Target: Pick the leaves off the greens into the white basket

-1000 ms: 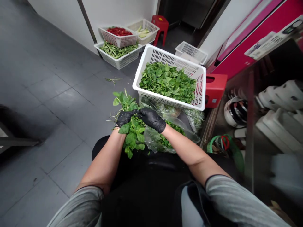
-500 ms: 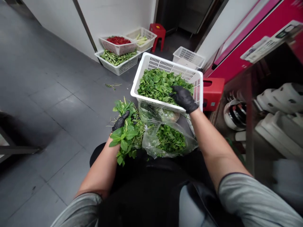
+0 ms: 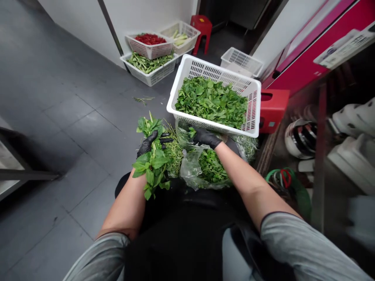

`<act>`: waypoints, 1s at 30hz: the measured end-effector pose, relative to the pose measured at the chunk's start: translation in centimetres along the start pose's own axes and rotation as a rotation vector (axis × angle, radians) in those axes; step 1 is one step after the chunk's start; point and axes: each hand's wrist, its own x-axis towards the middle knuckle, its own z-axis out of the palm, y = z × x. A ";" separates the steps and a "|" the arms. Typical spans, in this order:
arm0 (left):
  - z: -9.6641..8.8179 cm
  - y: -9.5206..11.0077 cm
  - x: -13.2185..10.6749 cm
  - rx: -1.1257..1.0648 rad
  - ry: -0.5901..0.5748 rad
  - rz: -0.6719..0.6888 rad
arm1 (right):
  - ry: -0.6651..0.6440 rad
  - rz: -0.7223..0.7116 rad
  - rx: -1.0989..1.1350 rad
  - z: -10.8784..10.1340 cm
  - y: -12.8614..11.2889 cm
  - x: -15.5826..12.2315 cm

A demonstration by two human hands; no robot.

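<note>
Basket, far side, held plenty of loose leaves — that share looked done; left hand gripped a leafy bunch, so unfinished; right hand had a sprig at its fingertips — couldn't tell if pinched; bare stems lay between; near bag held greens, apparently pending.

A basket of red chillies rests on another basket of green pods, near a red stool.
</note>
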 end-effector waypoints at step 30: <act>4.9 -2.7 -3.6 -0.046 -0.352 -0.119 | 0.022 -0.142 0.234 -2.9 -7.1 -13.5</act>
